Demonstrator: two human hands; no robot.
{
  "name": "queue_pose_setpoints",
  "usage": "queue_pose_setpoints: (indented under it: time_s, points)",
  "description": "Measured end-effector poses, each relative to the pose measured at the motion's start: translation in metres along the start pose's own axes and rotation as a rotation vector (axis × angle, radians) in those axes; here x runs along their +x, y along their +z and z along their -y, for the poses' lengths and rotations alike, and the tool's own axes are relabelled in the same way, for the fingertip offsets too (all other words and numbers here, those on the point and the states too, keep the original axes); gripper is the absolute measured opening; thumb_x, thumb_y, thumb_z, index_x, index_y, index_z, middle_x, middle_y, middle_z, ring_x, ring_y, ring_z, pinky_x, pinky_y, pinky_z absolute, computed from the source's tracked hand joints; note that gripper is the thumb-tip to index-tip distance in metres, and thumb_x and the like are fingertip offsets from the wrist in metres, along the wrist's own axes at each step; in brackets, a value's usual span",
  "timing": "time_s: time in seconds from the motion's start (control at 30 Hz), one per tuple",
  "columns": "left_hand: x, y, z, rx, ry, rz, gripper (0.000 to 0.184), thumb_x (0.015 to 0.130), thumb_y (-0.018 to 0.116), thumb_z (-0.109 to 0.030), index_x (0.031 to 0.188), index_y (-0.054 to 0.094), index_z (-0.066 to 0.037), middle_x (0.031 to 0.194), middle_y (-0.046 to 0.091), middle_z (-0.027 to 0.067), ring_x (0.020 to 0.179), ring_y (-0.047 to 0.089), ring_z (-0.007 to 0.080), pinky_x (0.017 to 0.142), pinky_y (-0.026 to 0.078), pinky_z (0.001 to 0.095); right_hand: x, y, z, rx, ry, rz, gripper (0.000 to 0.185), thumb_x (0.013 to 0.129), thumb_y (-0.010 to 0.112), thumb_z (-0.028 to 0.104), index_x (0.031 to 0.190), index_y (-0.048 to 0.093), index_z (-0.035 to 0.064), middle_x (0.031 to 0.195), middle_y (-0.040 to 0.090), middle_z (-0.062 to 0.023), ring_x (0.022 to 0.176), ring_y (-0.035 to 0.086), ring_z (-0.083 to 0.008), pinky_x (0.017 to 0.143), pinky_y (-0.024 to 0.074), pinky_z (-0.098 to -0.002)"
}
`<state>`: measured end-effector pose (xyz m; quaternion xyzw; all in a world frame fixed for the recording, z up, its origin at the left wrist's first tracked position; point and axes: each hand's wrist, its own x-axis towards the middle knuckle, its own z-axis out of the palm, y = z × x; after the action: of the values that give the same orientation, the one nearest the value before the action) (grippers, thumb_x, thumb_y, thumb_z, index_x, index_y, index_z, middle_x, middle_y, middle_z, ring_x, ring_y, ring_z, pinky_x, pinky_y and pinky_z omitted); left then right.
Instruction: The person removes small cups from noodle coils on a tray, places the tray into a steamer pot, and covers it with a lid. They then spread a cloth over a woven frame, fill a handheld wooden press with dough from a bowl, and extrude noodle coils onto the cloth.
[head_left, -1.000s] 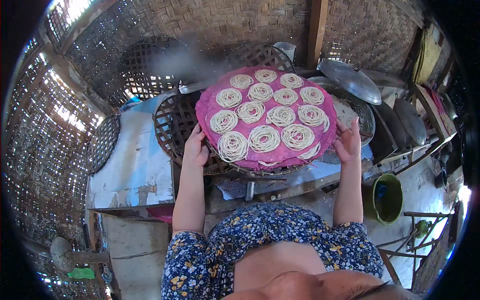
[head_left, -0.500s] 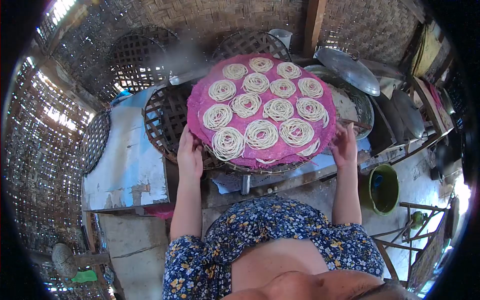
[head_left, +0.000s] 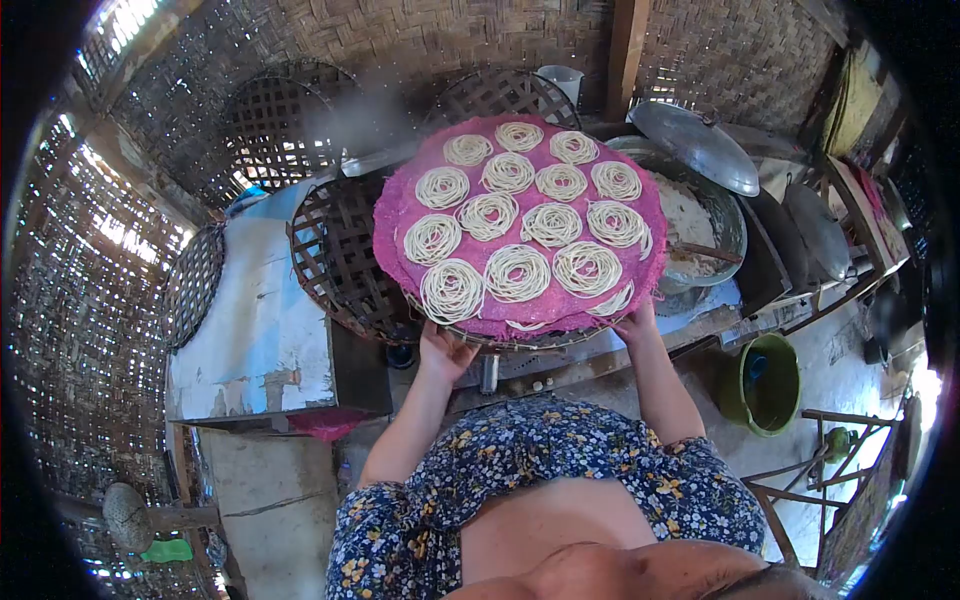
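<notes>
Left hand (head_left: 447,352), right hand (head_left: 637,320), now closer together, clamped on near tray rim (head_left: 545,345)

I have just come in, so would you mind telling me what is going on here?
A person has the left hand and right hand at the near edge of a round tray, fingers partly hidden beneath it. Neat coils of pale noodles lie on its pink cloth. Just to the right is a wide pan with a pale mass inside.
</notes>
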<state>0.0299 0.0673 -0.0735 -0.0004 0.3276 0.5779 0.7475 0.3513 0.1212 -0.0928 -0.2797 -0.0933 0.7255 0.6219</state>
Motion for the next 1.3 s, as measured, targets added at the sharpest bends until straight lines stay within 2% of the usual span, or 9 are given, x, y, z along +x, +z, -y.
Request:
queue_pose_setpoints:
  time_s: [0.2,0.47,0.53,0.7,0.77,0.87,0.97,1.1,1.3]
  points:
    - [-0.006,0.021,-0.008,0.058,-0.045,-0.025,0.047,0.087,0.032,-0.042,0.116,0.049,-0.008,0.118,0.052,0.0118,0.106,0.050,0.0294,0.088,0.041,0.0468,-0.002,-0.002,0.015,0.208,-0.056,0.235,0.047,0.090,0.039,0.036,0.123,0.040,0.0027,0.127,0.044,-0.0131,0.119,0.039,-0.0296,0.102,0.0266,-0.0438]
    - [0.009,-0.021,-0.025,-0.101,0.331,-0.211,0.025,0.089,0.040,-0.014,0.107,0.053,-0.004,0.105,0.058,0.0088,0.096,0.055,0.0210,0.084,0.045,0.0393,-0.028,-0.030,0.040,0.251,-0.303,-0.140,0.048,0.087,0.046,0.042,0.113,0.049,0.0029,0.109,0.052,-0.0104,0.101,0.049,-0.0256,0.094,0.0346,-0.0410]
    - [-0.010,-0.019,-0.032,-0.169,0.448,-0.040,0.017,0.086,0.050,-0.015,0.101,0.055,-0.006,0.089,0.059,0.0041,0.080,0.055,0.0152,0.080,0.044,0.0337,-0.050,-0.019,0.053,0.319,-0.358,-0.218,0.048,0.085,0.048,0.044,0.109,0.051,0.0016,0.102,0.054,-0.0098,0.098,0.049,-0.0240,0.091,0.0361,-0.0406]
    - [-0.057,0.011,-0.058,-0.046,0.705,-0.060,0.030,0.084,0.055,-0.010,0.114,0.049,-0.006,0.090,0.056,0.0024,0.082,0.051,0.0116,0.083,0.042,0.0315,-0.083,-0.014,0.128,0.043,-0.615,0.375,0.044,0.087,0.048,0.039,0.107,0.052,-0.0008,0.096,0.053,-0.0082,0.094,0.047,-0.0217,0.089,0.0362,-0.0365]
    - [-0.066,0.037,-0.056,-0.028,0.721,-0.071,0.030,0.086,0.052,-0.010,0.115,0.048,-0.003,0.093,0.056,0.0050,0.081,0.052,0.0118,0.081,0.044,0.0299,-0.092,0.006,0.164,0.002,-0.742,0.302,0.044,0.089,0.045,0.035,0.109,0.050,-0.0036,0.092,0.052,-0.0080,0.091,0.047,-0.0213,0.088,0.0364,-0.0346]
    - [-0.075,0.056,-0.061,0.316,1.173,-0.058,0.029,0.087,0.049,-0.008,0.116,0.046,-0.001,0.093,0.056,0.0069,0.079,0.053,0.0125,0.076,0.045,0.0271,-0.104,0.053,0.204,-0.019,-0.784,0.210,0.047,0.090,0.042,0.031,0.120,0.043,-0.0059,0.098,0.051,-0.0103,0.090,0.047,-0.0207,0.085,0.0370,-0.0338]
    - [-0.092,0.089,-0.084,0.388,1.404,-0.204,0.030,0.088,0.046,-0.006,0.117,0.044,0.002,0.092,0.055,0.0074,0.078,0.054,0.0133,0.072,0.046,0.0250,-0.085,0.084,0.236,-0.124,-0.708,0.257,0.048,0.090,0.043,0.030,0.121,0.042,-0.0063,0.104,0.051,-0.0126,0.090,0.047,-0.0198,0.081,0.0392,-0.0315]
    - [-0.096,0.110,-0.157,0.504,1.403,-0.061,0.036,0.086,0.050,-0.007,0.120,0.042,0.003,0.099,0.053,0.0115,0.081,0.054,0.0149,0.078,0.046,0.0283,-0.035,0.143,0.265,-0.263,-0.594,0.278,0.044,0.089,0.046,0.026,0.119,0.045,-0.0057,0.103,0.054,-0.0144,0.086,0.052,-0.0196,0.071,0.0422,-0.0243]
    - [-0.101,0.166,-0.237,0.453,0.841,0.032,0.043,0.084,0.056,-0.014,0.120,0.037,0.001,0.102,0.050,0.0169,0.093,0.053,0.0247,0.080,0.047,0.0331,0.031,0.219,0.283,-0.542,-0.518,0.261,0.041,0.088,0.048,0.025,0.123,0.044,0.0045,0.106,0.055,-0.0118,0.084,0.054,-0.0137,0.064,0.0421,-0.0198]
